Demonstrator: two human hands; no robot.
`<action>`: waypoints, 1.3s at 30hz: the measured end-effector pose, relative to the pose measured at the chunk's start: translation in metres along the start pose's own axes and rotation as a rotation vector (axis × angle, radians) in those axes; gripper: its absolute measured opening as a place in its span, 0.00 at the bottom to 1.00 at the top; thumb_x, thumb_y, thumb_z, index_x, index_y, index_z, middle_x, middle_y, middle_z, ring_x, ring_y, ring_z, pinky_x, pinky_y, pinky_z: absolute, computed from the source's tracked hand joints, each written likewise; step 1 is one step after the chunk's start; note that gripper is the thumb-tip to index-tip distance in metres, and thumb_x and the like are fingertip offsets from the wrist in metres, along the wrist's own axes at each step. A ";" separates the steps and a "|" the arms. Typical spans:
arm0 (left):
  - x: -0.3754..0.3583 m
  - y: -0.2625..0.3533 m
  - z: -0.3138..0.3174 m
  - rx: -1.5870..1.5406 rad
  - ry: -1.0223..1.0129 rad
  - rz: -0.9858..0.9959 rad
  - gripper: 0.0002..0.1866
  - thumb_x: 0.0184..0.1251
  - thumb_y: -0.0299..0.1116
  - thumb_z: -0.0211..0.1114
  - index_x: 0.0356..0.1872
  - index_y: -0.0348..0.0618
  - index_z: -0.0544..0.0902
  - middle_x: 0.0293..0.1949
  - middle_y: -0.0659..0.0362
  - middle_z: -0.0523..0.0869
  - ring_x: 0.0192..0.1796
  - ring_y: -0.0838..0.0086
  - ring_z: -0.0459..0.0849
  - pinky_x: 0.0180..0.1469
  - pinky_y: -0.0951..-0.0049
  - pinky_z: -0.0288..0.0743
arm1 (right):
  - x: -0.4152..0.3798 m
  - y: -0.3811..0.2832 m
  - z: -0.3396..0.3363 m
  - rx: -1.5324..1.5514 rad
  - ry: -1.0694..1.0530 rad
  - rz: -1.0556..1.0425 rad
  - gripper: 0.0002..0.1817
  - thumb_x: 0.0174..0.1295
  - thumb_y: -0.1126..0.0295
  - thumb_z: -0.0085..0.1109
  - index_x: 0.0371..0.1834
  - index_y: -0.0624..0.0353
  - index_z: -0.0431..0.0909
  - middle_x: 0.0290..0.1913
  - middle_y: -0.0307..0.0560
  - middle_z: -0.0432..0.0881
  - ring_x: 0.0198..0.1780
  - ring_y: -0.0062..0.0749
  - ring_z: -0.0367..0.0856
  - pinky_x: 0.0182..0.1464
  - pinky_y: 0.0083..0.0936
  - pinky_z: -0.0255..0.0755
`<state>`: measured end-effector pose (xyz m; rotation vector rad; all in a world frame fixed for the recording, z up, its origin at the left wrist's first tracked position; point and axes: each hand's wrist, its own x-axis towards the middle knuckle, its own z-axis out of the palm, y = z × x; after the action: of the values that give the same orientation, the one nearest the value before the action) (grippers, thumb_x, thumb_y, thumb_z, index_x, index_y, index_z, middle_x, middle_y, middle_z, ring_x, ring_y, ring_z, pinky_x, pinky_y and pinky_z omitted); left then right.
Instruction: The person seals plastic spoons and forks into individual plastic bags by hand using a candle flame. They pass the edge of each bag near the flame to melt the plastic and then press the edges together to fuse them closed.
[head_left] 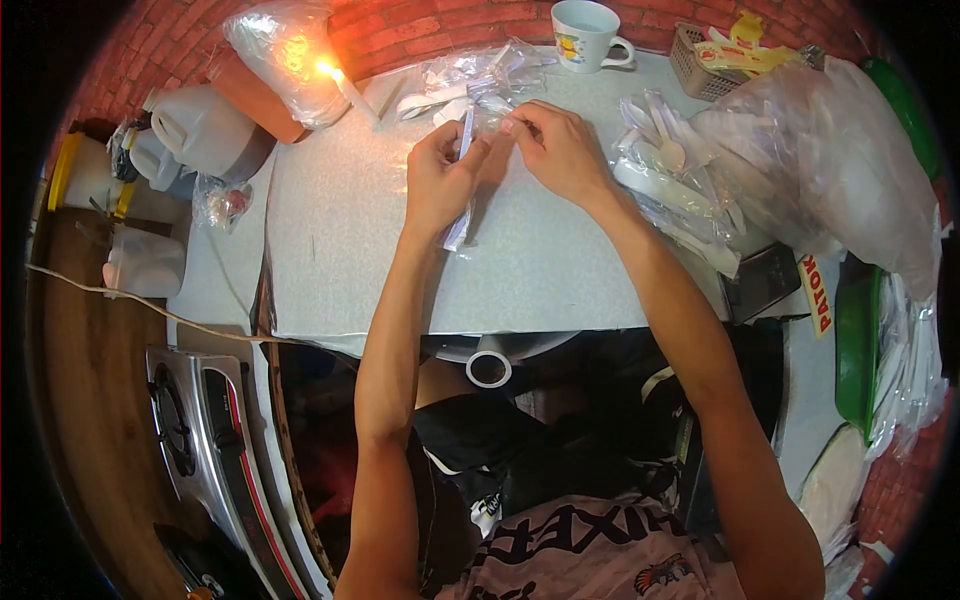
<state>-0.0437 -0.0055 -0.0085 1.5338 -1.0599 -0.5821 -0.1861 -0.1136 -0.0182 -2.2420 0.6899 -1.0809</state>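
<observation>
Over the pale table (340, 250), my left hand (442, 180) is closed around a narrow plastic-wrapped packet (457, 232) that hangs down below the fingers. Beside it on the right, my right hand (560, 150) pinches the clear plastic at the packet's top end. Just beyond both hands lie wrapped white plastic spoons (440, 98). Farther left, a lit candle (350, 92) leans with its flame near a clear plastic bag (285, 55). More wrapped spoons (672, 155) lie to the right of my right hand.
A white mug (586, 40) and a basket (697, 72) stand at the back. Large plastic bags (820, 150) and a green tray (857, 350) are on the right. Jugs (210, 130) stand at the left, a gas stove (215, 420) lower left. A cable (150, 303) crosses the left side.
</observation>
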 end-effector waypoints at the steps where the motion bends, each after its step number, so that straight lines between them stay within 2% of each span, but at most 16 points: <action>1: 0.000 -0.001 0.000 -0.001 0.000 0.000 0.11 0.74 0.32 0.69 0.30 0.41 0.81 0.22 0.71 0.74 0.25 0.88 0.66 0.26 0.78 0.55 | 0.000 0.000 -0.001 -0.008 -0.004 0.014 0.12 0.71 0.64 0.61 0.43 0.62 0.85 0.39 0.52 0.87 0.37 0.47 0.85 0.42 0.37 0.77; 3: 0.002 -0.005 -0.002 0.033 -0.020 0.023 0.11 0.74 0.31 0.68 0.30 0.41 0.81 0.23 0.71 0.74 0.25 0.88 0.66 0.26 0.78 0.55 | 0.000 0.002 -0.001 -0.017 -0.007 0.030 0.12 0.71 0.64 0.61 0.43 0.62 0.85 0.39 0.52 0.87 0.36 0.46 0.85 0.41 0.37 0.77; 5: 0.004 -0.009 -0.004 -0.017 -0.043 -0.023 0.10 0.75 0.31 0.68 0.31 0.40 0.82 0.23 0.71 0.75 0.25 0.88 0.66 0.26 0.78 0.55 | 0.001 0.005 0.000 0.000 0.001 0.022 0.13 0.70 0.61 0.63 0.42 0.61 0.86 0.37 0.49 0.88 0.34 0.36 0.85 0.39 0.33 0.77; 6: 0.004 -0.009 -0.005 -0.066 -0.064 -0.069 0.09 0.75 0.31 0.68 0.32 0.39 0.83 0.24 0.70 0.76 0.25 0.88 0.67 0.26 0.79 0.56 | 0.001 0.004 -0.003 0.001 0.001 0.025 0.13 0.70 0.61 0.63 0.42 0.61 0.86 0.37 0.49 0.88 0.34 0.36 0.85 0.39 0.33 0.77; 8: 0.003 -0.009 -0.005 -0.094 -0.049 -0.082 0.08 0.75 0.31 0.68 0.35 0.38 0.84 0.25 0.70 0.78 0.25 0.88 0.68 0.26 0.79 0.57 | 0.002 0.003 -0.011 0.214 -0.110 0.190 0.15 0.70 0.58 0.65 0.42 0.60 0.88 0.33 0.42 0.88 0.34 0.25 0.83 0.38 0.28 0.77; 9: 0.003 -0.006 -0.004 -0.122 -0.033 -0.091 0.08 0.75 0.31 0.68 0.37 0.37 0.85 0.26 0.69 0.79 0.25 0.88 0.69 0.26 0.79 0.58 | 0.003 0.005 -0.013 0.214 -0.109 0.190 0.15 0.70 0.58 0.65 0.42 0.60 0.88 0.33 0.42 0.88 0.34 0.25 0.83 0.38 0.28 0.77; 11: 0.001 -0.001 -0.002 -0.116 -0.032 -0.080 0.08 0.75 0.31 0.68 0.39 0.36 0.86 0.27 0.68 0.81 0.26 0.87 0.70 0.27 0.80 0.58 | 0.005 0.007 -0.015 0.336 -0.198 0.295 0.17 0.71 0.55 0.65 0.43 0.59 0.89 0.30 0.37 0.86 0.33 0.18 0.81 0.36 0.24 0.76; 14: -0.001 0.001 0.001 -0.106 -0.027 -0.051 0.10 0.74 0.33 0.68 0.42 0.35 0.88 0.27 0.67 0.83 0.26 0.87 0.72 0.27 0.80 0.61 | 0.002 -0.010 -0.015 0.266 -0.208 0.239 0.18 0.72 0.55 0.64 0.46 0.60 0.89 0.30 0.38 0.87 0.32 0.18 0.81 0.35 0.22 0.76; 18: 0.001 -0.001 -0.001 -0.110 -0.054 -0.034 0.11 0.74 0.35 0.68 0.42 0.35 0.89 0.26 0.66 0.83 0.27 0.86 0.73 0.28 0.78 0.64 | 0.003 -0.007 -0.010 0.306 -0.255 0.295 0.17 0.73 0.57 0.62 0.47 0.61 0.88 0.33 0.39 0.89 0.33 0.19 0.83 0.35 0.22 0.78; 25: 0.003 -0.008 0.000 -0.058 -0.057 -0.015 0.12 0.76 0.37 0.65 0.40 0.37 0.88 0.23 0.65 0.79 0.26 0.84 0.72 0.29 0.77 0.65 | 0.005 0.003 -0.008 0.280 -0.240 0.231 0.16 0.76 0.60 0.59 0.47 0.62 0.87 0.33 0.39 0.88 0.33 0.19 0.83 0.37 0.23 0.80; 27: 0.003 -0.008 0.000 -0.074 -0.087 -0.028 0.11 0.79 0.35 0.62 0.40 0.38 0.86 0.26 0.68 0.79 0.28 0.86 0.71 0.31 0.79 0.62 | 0.006 0.002 -0.012 0.272 -0.247 0.226 0.16 0.77 0.60 0.59 0.46 0.63 0.87 0.33 0.39 0.87 0.32 0.19 0.82 0.37 0.23 0.80; 29: 0.004 -0.011 0.000 -0.161 -0.111 -0.058 0.10 0.79 0.35 0.62 0.41 0.38 0.86 0.27 0.68 0.79 0.28 0.86 0.71 0.32 0.80 0.62 | 0.006 0.000 -0.014 0.309 -0.244 0.187 0.12 0.73 0.68 0.57 0.46 0.66 0.86 0.34 0.47 0.90 0.32 0.26 0.85 0.37 0.28 0.78; 33: 0.004 -0.007 -0.003 -0.262 -0.193 -0.093 0.11 0.80 0.35 0.61 0.44 0.38 0.86 0.29 0.69 0.78 0.30 0.87 0.70 0.33 0.81 0.62 | 0.007 0.002 -0.016 0.355 -0.268 0.226 0.12 0.74 0.69 0.57 0.47 0.67 0.86 0.36 0.44 0.90 0.33 0.23 0.84 0.35 0.25 0.79; 36: 0.004 -0.012 0.000 -0.106 -0.138 -0.064 0.11 0.81 0.35 0.61 0.44 0.38 0.86 0.29 0.70 0.77 0.29 0.87 0.70 0.32 0.80 0.61 | 0.008 0.018 -0.013 0.474 -0.323 0.233 0.13 0.76 0.67 0.57 0.48 0.66 0.86 0.37 0.41 0.89 0.33 0.20 0.83 0.35 0.21 0.79; 38: 0.004 -0.012 0.001 -0.135 -0.137 -0.070 0.12 0.79 0.37 0.62 0.42 0.38 0.86 0.27 0.68 0.78 0.29 0.85 0.71 0.31 0.79 0.62 | 0.009 0.022 -0.013 0.688 -0.386 0.236 0.15 0.77 0.63 0.57 0.46 0.65 0.87 0.36 0.39 0.87 0.33 0.19 0.82 0.35 0.21 0.79; 39: 0.004 -0.012 0.001 -0.164 -0.132 -0.077 0.12 0.78 0.38 0.64 0.41 0.38 0.86 0.26 0.67 0.79 0.28 0.84 0.71 0.30 0.77 0.64 | 0.010 0.020 -0.016 0.688 -0.388 0.234 0.15 0.77 0.63 0.57 0.46 0.65 0.87 0.36 0.39 0.87 0.33 0.19 0.82 0.35 0.21 0.79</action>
<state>-0.0387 -0.0094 -0.0195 1.4125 -1.0288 -0.8134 -0.1972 -0.1381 -0.0177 -1.6494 0.3296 -0.6099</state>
